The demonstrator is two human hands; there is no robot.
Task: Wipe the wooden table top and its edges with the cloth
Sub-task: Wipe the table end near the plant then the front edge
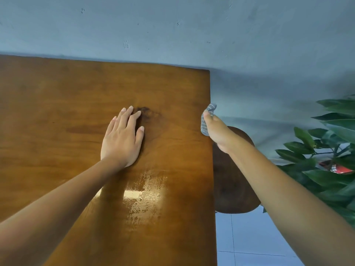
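Two hands are at work, and only one carries the tool. My right hand (218,131) grips the cloth (206,120), a grey striped rag bunched in its curled fingers (207,114), and holds it against the right edge of the surface (57,112), about midway along the visible run of that edge. Part of the cloth pokes out beyond my fingertips, toward the wall (172,25); the rest hangs down the side, where I cannot see how much of the edge face it covers.

My left hand (123,139) lies flat on the top, fingers straight and slightly spread, palm down, holding nothing. It sits well apart from the cloth, nearer the middle of the board, and I judge it serves as a brace.

The relation that matters: the edge runs away from me toward the wall and back toward my body, so its long axis lies in line with my right forearm. The cloth is already on that line. A stroke along it, either way, should need only a slide of the right arm, with no reach across the top.

Near me a glossy streaked patch (146,191) catches the light; whether it is damp I cannot tell. A dark stool (234,181) stands just beside the edge, below my right wrist, and a leafy plant (330,150) is farther right.
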